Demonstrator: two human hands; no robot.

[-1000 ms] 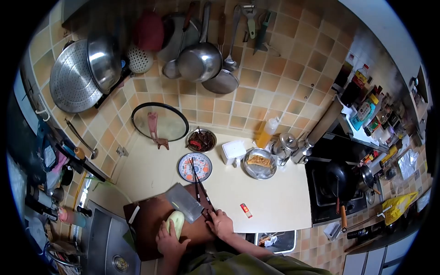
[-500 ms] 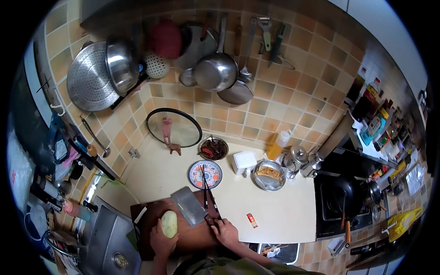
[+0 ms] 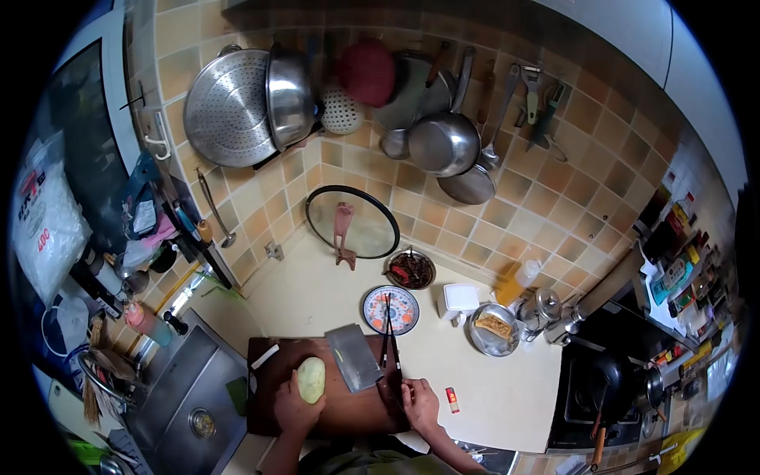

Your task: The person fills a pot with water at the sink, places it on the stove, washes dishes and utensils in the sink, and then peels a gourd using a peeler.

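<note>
My left hand [image 3: 297, 409] is wrapped round a pale green peeled vegetable [image 3: 311, 380], on the left half of a brown cutting board [image 3: 348, 412]. A broad-bladed cleaver [image 3: 352, 358] lies flat on the board, its dark handle towards my right hand [image 3: 419, 402]. That hand is at the board's right edge beside the handle, with fingers loosely bent and partly apart. Dark chopsticks [image 3: 385, 342] rest with their tips on a patterned plate [image 3: 402, 310] and their thick ends by the cleaver handle. A small white piece [image 3: 265, 356] lies at the board's upper left.
Behind the plate are a bowl of dried red chillies [image 3: 412, 269] and a glass lid [image 3: 364, 226]. A white container [image 3: 459, 299], a food bowl [image 3: 495, 328] and an oil bottle [image 3: 518, 283] stand right. The sink [image 3: 186, 392] is left, the stove [image 3: 582, 408] right.
The camera view has swung left, shifting the scene rightwards. The vegetable, lying under my left hand's fingers at first, is now tilted up in its grasp. My right hand has shifted slightly off the cleaver handle.
</note>
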